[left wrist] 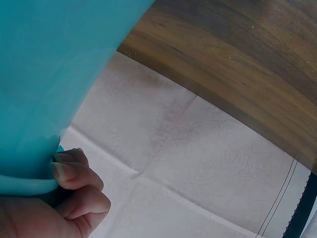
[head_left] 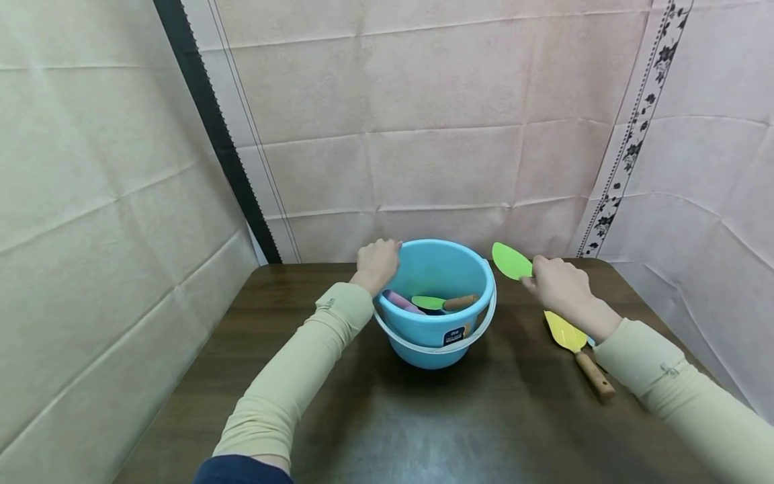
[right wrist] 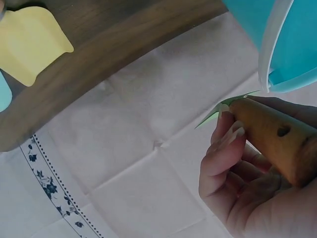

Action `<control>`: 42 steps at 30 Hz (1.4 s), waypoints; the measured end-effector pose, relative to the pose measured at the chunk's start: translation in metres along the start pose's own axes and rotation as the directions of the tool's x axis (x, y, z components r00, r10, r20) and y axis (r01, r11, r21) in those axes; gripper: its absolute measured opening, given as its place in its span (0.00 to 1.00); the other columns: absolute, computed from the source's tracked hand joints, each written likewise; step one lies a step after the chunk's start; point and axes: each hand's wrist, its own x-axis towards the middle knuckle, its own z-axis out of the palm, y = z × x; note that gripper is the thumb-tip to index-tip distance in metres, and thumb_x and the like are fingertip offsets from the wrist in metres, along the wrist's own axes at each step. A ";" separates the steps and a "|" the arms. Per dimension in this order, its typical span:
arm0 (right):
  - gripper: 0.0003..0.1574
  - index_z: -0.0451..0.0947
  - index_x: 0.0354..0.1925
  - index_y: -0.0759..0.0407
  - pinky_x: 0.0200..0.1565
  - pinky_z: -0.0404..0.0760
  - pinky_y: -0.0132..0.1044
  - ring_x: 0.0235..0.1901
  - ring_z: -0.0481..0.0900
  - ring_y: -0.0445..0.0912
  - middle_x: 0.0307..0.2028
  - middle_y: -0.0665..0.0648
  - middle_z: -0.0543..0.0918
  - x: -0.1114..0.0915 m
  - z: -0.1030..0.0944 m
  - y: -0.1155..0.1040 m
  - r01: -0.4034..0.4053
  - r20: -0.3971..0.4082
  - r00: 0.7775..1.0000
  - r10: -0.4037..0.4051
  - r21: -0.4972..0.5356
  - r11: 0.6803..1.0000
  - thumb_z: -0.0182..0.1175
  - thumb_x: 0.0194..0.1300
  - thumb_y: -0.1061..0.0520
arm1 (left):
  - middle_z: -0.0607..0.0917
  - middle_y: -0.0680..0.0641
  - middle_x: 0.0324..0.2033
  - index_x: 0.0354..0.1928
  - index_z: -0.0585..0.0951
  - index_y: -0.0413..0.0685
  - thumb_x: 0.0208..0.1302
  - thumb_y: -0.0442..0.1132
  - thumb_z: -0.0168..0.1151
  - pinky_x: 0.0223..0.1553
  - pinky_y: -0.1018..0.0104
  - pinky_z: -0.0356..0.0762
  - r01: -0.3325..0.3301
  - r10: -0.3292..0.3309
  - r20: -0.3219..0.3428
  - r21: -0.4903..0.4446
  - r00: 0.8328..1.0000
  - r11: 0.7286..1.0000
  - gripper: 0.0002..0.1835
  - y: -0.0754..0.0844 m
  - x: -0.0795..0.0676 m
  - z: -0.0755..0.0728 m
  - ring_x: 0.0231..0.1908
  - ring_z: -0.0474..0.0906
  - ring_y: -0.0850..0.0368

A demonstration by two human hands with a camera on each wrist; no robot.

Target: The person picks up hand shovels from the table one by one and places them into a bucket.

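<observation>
A light blue bucket [head_left: 443, 269] stands on the table, tilted slightly, its pale handle [head_left: 484, 326] hanging down at the front. My left hand [head_left: 377, 264] grips the bucket's left rim, fingers curled over it in the left wrist view. My right hand [head_left: 559, 286] holds a small green trowel [head_left: 510, 261] by its wooden handle [right wrist: 277, 136], just right of the bucket, blade pointing left toward it. Inside the bucket lie another green-bladed trowel [head_left: 428, 302] with a wooden handle and a purple object [head_left: 402, 301], partly hidden by the bucket wall.
On the table right of the bucket lies a yellow trowel [head_left: 565, 331] with a wooden handle, below my right forearm. A light blue piece [right wrist: 4, 94] shows beside it, mostly hidden. Pale cloth [head_left: 447, 168] hangs behind the dark wooden table [head_left: 423, 423] and on both sides.
</observation>
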 end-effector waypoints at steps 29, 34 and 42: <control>0.20 0.64 0.12 0.53 0.15 0.60 0.41 0.15 0.64 0.48 0.12 0.51 0.65 0.031 -0.039 -0.037 0.065 -0.037 0.997 -0.065 0.005 0.998 0.54 0.58 0.53 | 0.71 0.48 0.18 0.30 0.77 0.46 0.78 0.49 0.38 0.22 0.62 0.69 0.012 -0.013 0.007 0.013 1.000 1.000 0.23 0.000 0.003 -0.001 0.22 0.75 0.53; 0.18 0.68 0.17 0.55 0.17 0.62 0.41 0.17 0.66 0.48 0.15 0.52 0.67 0.036 -0.041 -0.054 0.098 0.004 0.995 -0.098 0.027 0.995 0.56 0.60 0.51 | 0.71 0.48 0.18 0.31 0.76 0.46 0.78 0.49 0.38 0.22 0.63 0.69 0.016 -0.016 0.015 0.010 1.000 1.000 0.23 0.000 0.002 -0.004 0.22 0.75 0.53; 0.28 0.63 0.10 0.53 0.16 0.57 0.35 0.14 0.60 0.43 0.10 0.48 0.59 0.041 -0.028 -0.080 0.158 0.090 0.983 -0.163 0.053 0.986 0.60 0.63 0.50 | 0.72 0.48 0.18 0.32 0.78 0.46 0.78 0.49 0.39 0.23 0.62 0.70 0.025 -0.025 0.012 0.012 1.000 1.000 0.22 0.001 0.003 0.001 0.22 0.75 0.53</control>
